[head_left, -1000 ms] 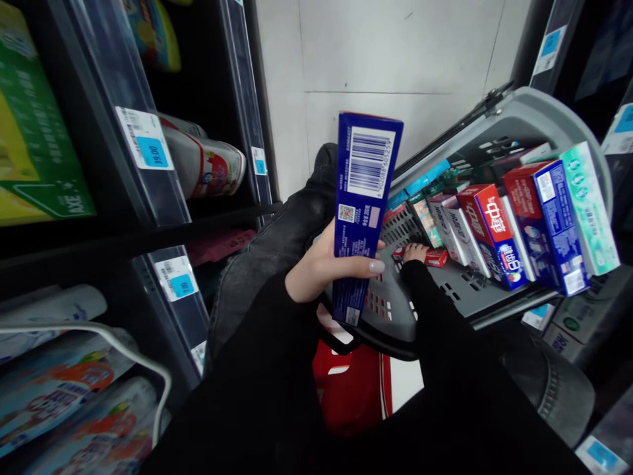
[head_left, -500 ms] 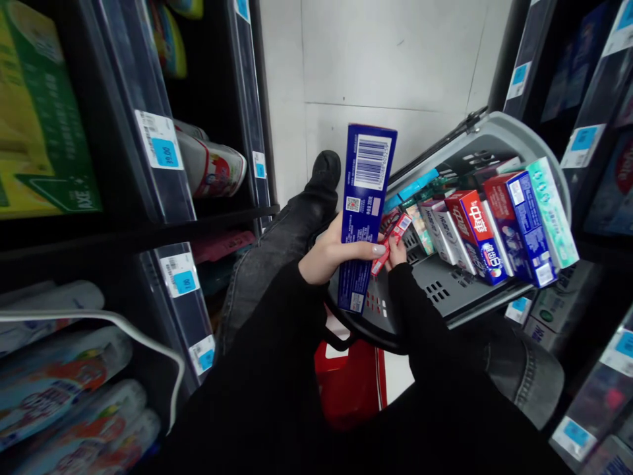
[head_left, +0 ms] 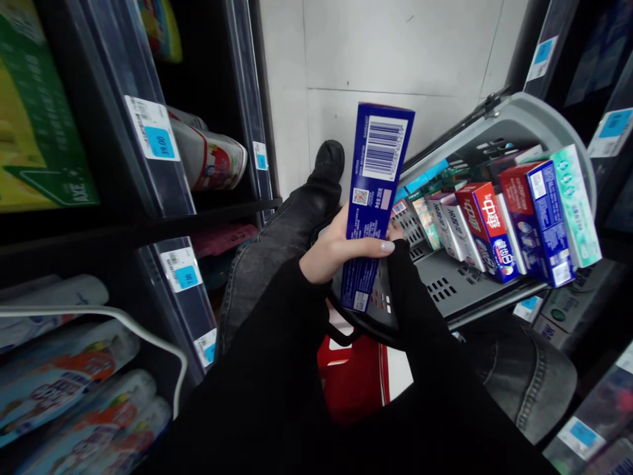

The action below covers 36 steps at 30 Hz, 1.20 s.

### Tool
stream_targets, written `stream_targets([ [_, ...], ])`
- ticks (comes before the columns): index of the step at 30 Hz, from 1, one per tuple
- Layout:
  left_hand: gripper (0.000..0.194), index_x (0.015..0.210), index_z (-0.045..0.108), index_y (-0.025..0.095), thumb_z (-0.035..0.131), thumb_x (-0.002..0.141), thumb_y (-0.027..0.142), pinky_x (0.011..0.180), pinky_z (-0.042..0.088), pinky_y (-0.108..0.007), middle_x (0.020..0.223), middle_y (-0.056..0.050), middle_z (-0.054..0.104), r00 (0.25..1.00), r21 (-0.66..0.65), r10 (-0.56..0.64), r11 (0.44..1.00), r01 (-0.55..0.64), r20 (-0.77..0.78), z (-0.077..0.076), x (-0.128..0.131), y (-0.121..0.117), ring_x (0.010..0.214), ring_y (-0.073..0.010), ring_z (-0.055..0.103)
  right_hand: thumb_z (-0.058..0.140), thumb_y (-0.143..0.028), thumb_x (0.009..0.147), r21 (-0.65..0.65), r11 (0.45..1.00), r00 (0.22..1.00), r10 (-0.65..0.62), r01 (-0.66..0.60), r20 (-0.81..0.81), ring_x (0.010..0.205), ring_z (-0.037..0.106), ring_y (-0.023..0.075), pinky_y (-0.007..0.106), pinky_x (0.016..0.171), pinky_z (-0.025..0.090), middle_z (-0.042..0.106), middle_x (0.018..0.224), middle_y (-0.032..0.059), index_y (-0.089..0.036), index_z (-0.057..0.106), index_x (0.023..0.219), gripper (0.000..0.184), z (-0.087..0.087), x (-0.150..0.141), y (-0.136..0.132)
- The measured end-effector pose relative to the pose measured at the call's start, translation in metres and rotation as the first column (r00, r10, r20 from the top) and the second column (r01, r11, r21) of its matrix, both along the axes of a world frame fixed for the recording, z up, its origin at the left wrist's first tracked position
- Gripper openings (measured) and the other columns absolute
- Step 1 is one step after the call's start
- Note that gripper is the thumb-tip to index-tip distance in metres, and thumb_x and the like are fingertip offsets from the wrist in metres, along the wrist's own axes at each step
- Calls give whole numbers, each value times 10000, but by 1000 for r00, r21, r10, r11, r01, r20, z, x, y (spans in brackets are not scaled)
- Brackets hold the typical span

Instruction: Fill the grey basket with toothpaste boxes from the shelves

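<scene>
My left hand (head_left: 329, 254) is closed around a long blue toothpaste box (head_left: 378, 171), its thumb across the face with the barcode turned up. Just behind the box's right edge, a small part of my right hand (head_left: 394, 231) shows; its fingers are hidden, so I cannot tell what they hold. Both hands are over the near end of a grey shopping basket (head_left: 440, 300). Inside it stand several toothpaste boxes, among them a red and blue box (head_left: 487, 221), a larger red and blue box (head_left: 544, 218) and a mint green box (head_left: 576, 204).
Shelves with price tags (head_left: 153, 128) rise on both sides. Spray cans or bottles (head_left: 64, 389) lie at lower left beside a white cable (head_left: 148, 333). A red bag (head_left: 349, 376) is below the basket. Pale floor tiles (head_left: 376, 46) lie ahead.
The blue toothpaste box has moved slightly up and right in view. My right hand has slipped behind it, and the small red box it held is out of sight. The view has shifted slightly.
</scene>
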<state>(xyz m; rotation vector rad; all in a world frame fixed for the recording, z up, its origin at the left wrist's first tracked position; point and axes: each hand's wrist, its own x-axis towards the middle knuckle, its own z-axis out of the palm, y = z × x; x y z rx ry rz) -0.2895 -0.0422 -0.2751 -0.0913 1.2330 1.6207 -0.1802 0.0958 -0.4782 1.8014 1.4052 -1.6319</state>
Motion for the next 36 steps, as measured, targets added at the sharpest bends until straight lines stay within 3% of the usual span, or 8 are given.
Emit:
stream_targets([
  [4, 579, 1145, 491, 175, 749, 644, 308, 951, 462, -442, 1084, -79, 642, 999, -99, -32, 995, 31, -10, -1, 3, 7, 1086, -274, 601, 522, -374, 912, -108, 994, 999, 10, -5, 39, 534, 565, 137, 272, 560, 529, 550, 579, -6, -186, 596, 840, 214, 50, 9, 27],
  [7, 636, 1162, 458, 173, 762, 635, 358, 988, 440, -459, 1156, -110, 623, 985, -235, -169, 959, 156, -35, -5, 8, 13, 1134, -289, 583, 596, -628, 809, -280, 956, 919, -29, -89, -394, 707, 654, 169, 316, 662, 571, 654, 788, 29, -217, 621, 986, 448, 102, 16, 31],
  [10, 621, 1117, 441, 173, 746, 659, 461, 969, 449, -487, 1155, -140, 624, 912, -467, -409, 814, 345, -39, -8, 15, 20, 1104, -316, 600, 717, -673, 682, -250, 952, 755, -29, -180, -655, 868, 675, 207, 352, 774, 576, 680, 884, 30, -244, 626, 1027, 558, 136, 18, 22],
  [13, 633, 1123, 405, 179, 711, 699, 535, 932, 474, -472, 1168, -155, 621, 815, -608, -577, 668, 429, -58, -6, 22, 26, 1102, -334, 607, 783, -572, 676, -138, 981, 770, 15, -133, -638, 930, 672, 220, 376, 867, 558, 700, 927, 31, -223, 646, 979, 481, 144, 19, 15],
  [24, 759, 1293, 348, 104, 751, 712, 382, 904, 495, -347, 1278, -196, 555, 532, -564, -844, 468, 680, -58, -12, 53, 39, 1104, -304, 622, 850, -534, 536, -422, 873, 755, -444, 243, -483, 972, 690, 260, 456, 954, 539, 728, 819, 21, -240, 660, 883, 493, 89, 75, 9],
  [27, 870, 1377, 297, 66, 751, 724, 418, 946, 476, -328, 1310, -212, 556, 392, -512, -919, 318, 798, 40, -16, 63, 39, 1154, -296, 603, 746, -519, 674, -416, 802, 753, -572, 429, -325, 858, 706, 221, 432, 921, 562, 729, 787, 2, -233, 662, 860, 352, 63, 94, 8],
  [31, 733, 1360, 389, 82, 641, 807, 492, 947, 477, -383, 1282, -213, 591, 199, -581, -979, 137, 802, 44, -22, 72, 37, 1146, -326, 612, 669, -422, 778, -363, 786, 805, -577, 500, -139, 771, 697, 202, 395, 829, 593, 728, 778, 29, -198, 655, 835, 231, 33, 109, 13],
  [36, 588, 1296, 471, 117, 570, 851, 488, 924, 491, -413, 1262, -190, 608, 154, -647, -988, 137, 750, -31, -23, 72, 36, 1120, -333, 623, 680, -425, 784, -275, 848, 869, -489, 454, -76, 678, 654, 163, 341, 741, 588, 664, 677, 7, -198, 567, 760, 254, -10, 113, 7],
])
